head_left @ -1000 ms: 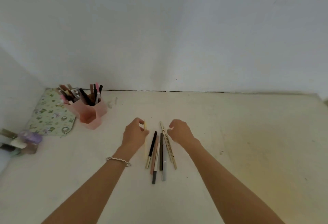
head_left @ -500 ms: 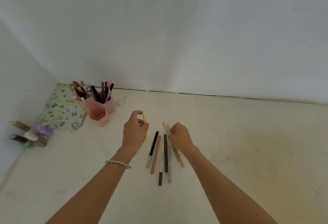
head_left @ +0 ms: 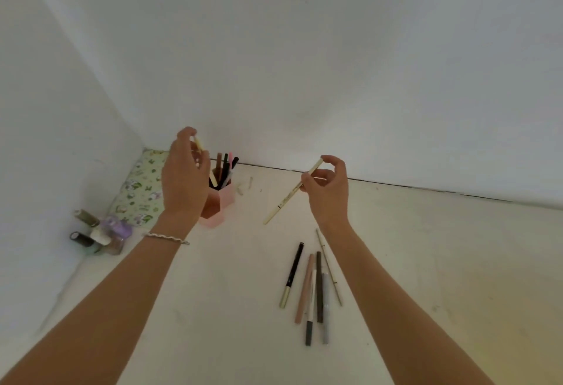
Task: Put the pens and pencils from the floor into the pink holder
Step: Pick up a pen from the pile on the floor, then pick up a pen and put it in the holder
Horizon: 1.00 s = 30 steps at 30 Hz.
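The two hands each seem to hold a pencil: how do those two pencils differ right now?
The left hand holds a pale yellow pencil, mostly hidden behind its fingers, over the pink holder. The right hand holds a cream pencil, nearly all visible, slanting down to the left, away from the holder. Both are slim, light-coloured and pinched at the fingertips.

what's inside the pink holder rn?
The pink holder shows upright pens, dark, brown and pink, in its right part. The left hand, holding a pale pen, covers its left side, so what is there cannot be seen.

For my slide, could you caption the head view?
Each hand lifts a pencil toward the pink holder.
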Each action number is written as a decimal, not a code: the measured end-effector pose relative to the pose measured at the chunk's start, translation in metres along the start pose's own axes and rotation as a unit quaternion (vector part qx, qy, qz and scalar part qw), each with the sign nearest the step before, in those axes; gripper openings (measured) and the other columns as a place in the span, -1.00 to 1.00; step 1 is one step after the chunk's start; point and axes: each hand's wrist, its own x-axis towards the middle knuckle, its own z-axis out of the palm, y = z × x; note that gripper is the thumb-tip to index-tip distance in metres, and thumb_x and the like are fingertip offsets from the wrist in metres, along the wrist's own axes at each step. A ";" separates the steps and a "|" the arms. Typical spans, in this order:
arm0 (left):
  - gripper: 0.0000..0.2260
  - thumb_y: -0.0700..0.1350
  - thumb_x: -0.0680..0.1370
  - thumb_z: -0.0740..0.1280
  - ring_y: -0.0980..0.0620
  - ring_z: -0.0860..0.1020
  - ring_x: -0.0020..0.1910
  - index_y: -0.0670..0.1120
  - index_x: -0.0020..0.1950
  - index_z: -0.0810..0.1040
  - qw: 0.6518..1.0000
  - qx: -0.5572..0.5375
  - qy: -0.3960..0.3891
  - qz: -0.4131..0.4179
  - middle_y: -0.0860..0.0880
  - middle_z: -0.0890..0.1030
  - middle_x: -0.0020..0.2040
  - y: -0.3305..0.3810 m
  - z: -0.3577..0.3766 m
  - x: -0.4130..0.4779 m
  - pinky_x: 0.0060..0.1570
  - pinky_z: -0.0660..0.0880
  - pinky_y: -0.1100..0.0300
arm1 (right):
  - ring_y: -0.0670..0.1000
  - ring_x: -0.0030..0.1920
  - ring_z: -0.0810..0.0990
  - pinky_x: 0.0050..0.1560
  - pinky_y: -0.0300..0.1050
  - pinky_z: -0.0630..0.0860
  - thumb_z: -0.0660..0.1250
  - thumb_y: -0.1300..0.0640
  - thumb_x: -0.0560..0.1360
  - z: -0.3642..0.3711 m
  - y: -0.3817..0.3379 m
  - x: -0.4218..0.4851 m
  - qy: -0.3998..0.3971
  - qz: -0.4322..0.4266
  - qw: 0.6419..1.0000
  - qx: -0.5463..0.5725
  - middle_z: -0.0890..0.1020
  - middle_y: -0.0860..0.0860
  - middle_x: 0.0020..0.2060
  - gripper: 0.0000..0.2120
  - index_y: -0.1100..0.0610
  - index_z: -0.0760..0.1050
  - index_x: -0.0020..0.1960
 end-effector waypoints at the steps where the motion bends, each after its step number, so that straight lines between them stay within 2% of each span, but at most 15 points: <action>1: -0.73 -0.15 0.56 0.32 -0.08 0.58 -0.07 0.00 0.24 0.41 0.998 0.051 -0.015 0.035 -0.07 0.61 -0.02 -0.005 0.003 0.001 -0.02 0.52 -0.01 | 0.06 -0.16 0.68 -0.17 -0.20 0.59 0.36 0.26 0.50 0.007 -0.002 -0.002 0.005 -0.008 1.000 0.002 0.61 0.02 -0.10 -0.66 0.04 0.38 0.21; 2: -0.78 -0.13 0.55 0.32 -0.13 0.57 0.01 -0.05 0.20 0.48 0.989 0.122 -0.019 0.080 -0.09 0.63 -0.01 -0.010 0.006 0.001 0.05 0.47 -0.05 | 0.06 -0.17 0.68 -0.18 -0.19 0.60 0.37 0.26 0.51 0.013 -0.003 -0.005 0.007 -0.016 1.000 0.003 0.60 0.01 -0.08 -0.67 0.03 0.39 0.20; 4: -0.84 -0.06 0.55 0.33 -0.15 0.48 0.25 -0.08 0.06 0.63 0.956 0.254 -0.015 0.144 -0.10 0.61 0.15 -0.020 0.008 0.000 0.22 0.29 -0.06 | 0.07 -0.18 0.68 -0.17 -0.18 0.60 0.36 0.25 0.51 0.026 -0.006 -0.008 0.005 -0.035 0.999 -0.001 0.60 0.00 -0.09 -0.70 0.04 0.40 0.18; 6: -0.79 -0.03 0.58 0.30 -0.16 0.39 0.39 -0.08 0.09 0.66 0.944 0.292 -0.005 0.153 -0.12 0.51 0.34 -0.024 0.006 -0.002 0.31 0.20 -0.07 | 0.09 -0.18 0.68 -0.21 -0.24 0.57 0.35 0.24 0.52 0.038 -0.010 -0.010 0.003 -0.060 0.998 -0.003 0.61 0.02 -0.11 -0.74 0.03 0.41 0.16; 9: -0.73 -0.13 0.56 0.26 -0.16 0.40 0.38 -0.08 0.24 0.57 0.954 0.251 0.054 0.157 -0.13 0.49 0.36 -0.025 -0.005 -0.002 0.29 0.27 -0.08 | 0.00 -0.18 0.66 -0.22 -0.28 0.56 0.34 0.23 0.52 0.062 -0.017 -0.010 0.006 -0.129 0.992 0.006 0.62 -0.02 -0.13 -0.75 -0.02 0.41 0.12; 13: -0.71 -0.22 0.50 0.27 -0.15 0.44 0.32 -0.10 0.21 0.57 0.966 0.179 0.076 0.171 -0.10 0.55 0.26 -0.023 -0.023 -0.002 0.27 0.33 -0.08 | -0.16 -0.15 0.59 -0.10 -0.35 0.53 0.32 0.21 0.55 0.099 -0.018 -0.009 -0.009 -0.235 0.971 -0.042 0.56 -0.14 -0.14 -0.72 -0.09 0.36 0.14; 16: -0.69 -0.24 0.46 0.27 -0.16 0.45 0.28 -0.11 0.19 0.57 0.974 0.145 0.062 0.161 -0.10 0.57 0.22 -0.021 -0.033 -0.008 0.23 0.36 -0.07 | -0.09 -0.11 0.57 -0.02 -0.15 0.55 0.30 0.22 0.57 0.112 0.000 -0.005 -0.078 -0.273 0.946 -0.157 0.56 -0.05 -0.10 -0.77 0.00 0.36 0.16; 18: -0.66 -0.25 0.43 0.26 -0.16 0.47 0.24 -0.13 0.18 0.58 0.978 0.133 0.052 0.150 -0.10 0.58 0.19 -0.019 -0.037 -0.013 0.19 0.36 -0.04 | 0.05 -0.01 0.55 0.05 0.02 0.52 0.32 0.24 0.55 0.114 0.016 -0.005 -0.113 -0.316 0.904 -0.265 0.58 0.04 -0.01 -0.80 0.13 0.47 0.16; 20: -0.67 -0.27 0.42 0.27 -0.17 0.50 0.19 -0.16 0.16 0.59 0.979 0.130 0.043 0.148 -0.12 0.60 0.15 -0.015 -0.036 -0.022 0.15 0.40 -0.04 | 0.11 0.13 0.51 0.18 0.01 0.43 0.35 0.22 0.52 0.110 0.029 -0.006 -0.098 -0.365 0.859 -0.345 0.57 0.09 0.11 -0.73 0.15 0.55 0.21; 21: -0.69 -0.30 0.42 0.29 -0.17 0.52 0.15 -0.17 0.15 0.59 0.981 0.123 0.035 0.145 -0.12 0.60 0.12 -0.012 -0.033 -0.028 0.11 0.42 -0.03 | 0.09 0.17 0.48 0.21 -0.05 0.37 0.34 0.20 0.51 0.105 0.031 -0.007 -0.080 -0.367 0.859 -0.349 0.55 0.08 0.16 -0.69 0.13 0.53 0.25; 23: -0.74 -0.33 0.44 0.32 -0.08 0.55 -0.01 -0.15 0.10 0.60 0.989 0.083 -0.013 0.123 -0.09 0.61 0.05 -0.003 -0.023 -0.044 -0.04 0.46 0.10 | 0.03 0.18 0.45 0.22 -0.14 0.29 0.28 0.21 0.50 0.090 0.030 -0.007 -0.041 -0.340 0.886 -0.313 0.52 0.04 0.19 -0.65 0.11 0.47 0.29; 25: -0.79 -0.28 0.50 0.32 0.07 0.54 -0.14 -0.08 0.08 0.60 0.989 0.051 -0.117 0.077 0.00 0.61 -0.04 0.009 -0.007 -0.067 -0.14 0.46 0.24 | 0.01 0.12 0.48 0.20 -0.17 0.28 0.24 0.26 0.50 0.069 0.028 -0.003 -0.013 -0.303 0.910 -0.282 0.52 -0.01 0.16 -0.66 0.10 0.46 0.26; 26: -0.81 -0.24 0.52 0.31 0.09 0.55 -0.14 -0.04 0.08 0.59 0.980 0.052 -0.185 0.044 0.04 0.61 -0.06 0.015 0.005 -0.080 -0.15 0.49 0.25 | 0.00 0.08 0.51 0.18 -0.20 0.28 0.23 0.29 0.50 0.057 0.027 -0.002 0.000 -0.289 0.917 -0.274 0.53 -0.02 0.13 -0.67 0.10 0.46 0.24; 28: -0.83 -0.17 0.52 0.29 0.03 0.59 -0.04 -0.01 0.08 0.56 0.942 0.070 -0.327 -0.038 0.05 0.63 -0.04 0.026 0.030 -0.106 -0.04 0.54 0.14 | -0.02 0.03 0.54 0.13 -0.22 0.33 0.21 0.35 0.50 0.031 0.024 0.001 0.022 -0.269 0.926 -0.264 0.56 -0.02 0.09 -0.68 0.13 0.49 0.20; 30: -0.81 -0.13 0.50 0.30 -0.02 0.58 0.09 -0.01 0.10 0.56 0.893 0.093 -0.427 -0.108 0.01 0.62 0.07 0.036 0.050 -0.129 0.07 0.51 0.15 | -0.02 0.04 0.57 0.07 -0.18 0.46 0.20 0.39 0.49 0.008 0.024 0.001 0.031 -0.253 0.932 -0.259 0.59 0.00 0.05 -0.69 0.16 0.52 0.16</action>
